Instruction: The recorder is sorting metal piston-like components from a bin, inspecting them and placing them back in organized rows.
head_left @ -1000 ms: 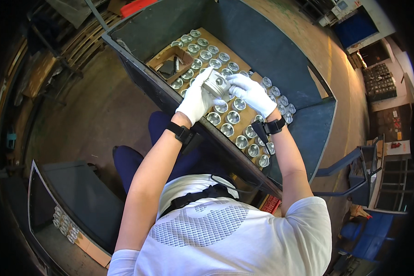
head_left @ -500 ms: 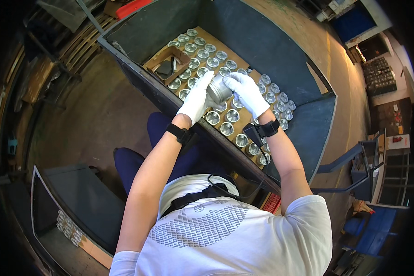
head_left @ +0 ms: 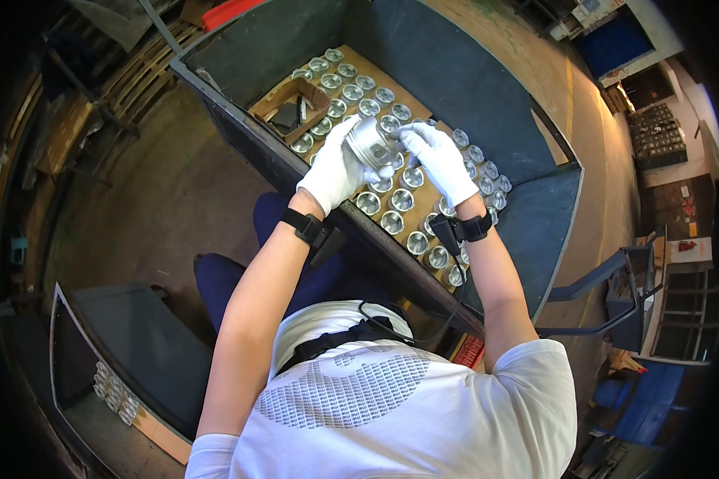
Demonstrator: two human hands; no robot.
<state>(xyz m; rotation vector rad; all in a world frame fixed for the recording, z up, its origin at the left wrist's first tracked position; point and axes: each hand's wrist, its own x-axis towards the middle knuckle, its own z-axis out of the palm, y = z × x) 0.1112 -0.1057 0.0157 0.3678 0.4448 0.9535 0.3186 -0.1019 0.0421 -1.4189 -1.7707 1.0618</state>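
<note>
A silver metal piston (head_left: 369, 144) with grooves round its side is held up above the bin in my left hand (head_left: 333, 173), which wears a white glove. The left fingers wrap its left side, and the thumb passes beneath it. My gloved right hand (head_left: 441, 162) is at the piston's right edge, fingers bent and drawn together. Whether those fingertips pinch anything is too small to see. Below both hands, rows of similar pistons (head_left: 402, 199) stand on a brown board (head_left: 363, 68) inside the dark metal bin (head_left: 447, 60).
An open brown cardboard box (head_left: 315, 97) with dark pieces in it sits at the bin's left side. The bin's near edge (head_left: 295, 164) runs between my body and the pistons. Behind me at lower left is another dark bin (head_left: 128, 335) with stacked metal parts.
The piston has turned in my left hand, so its grooved side shows more, and has shifted slightly left. My right hand has drawn back from over it to its right edge.
</note>
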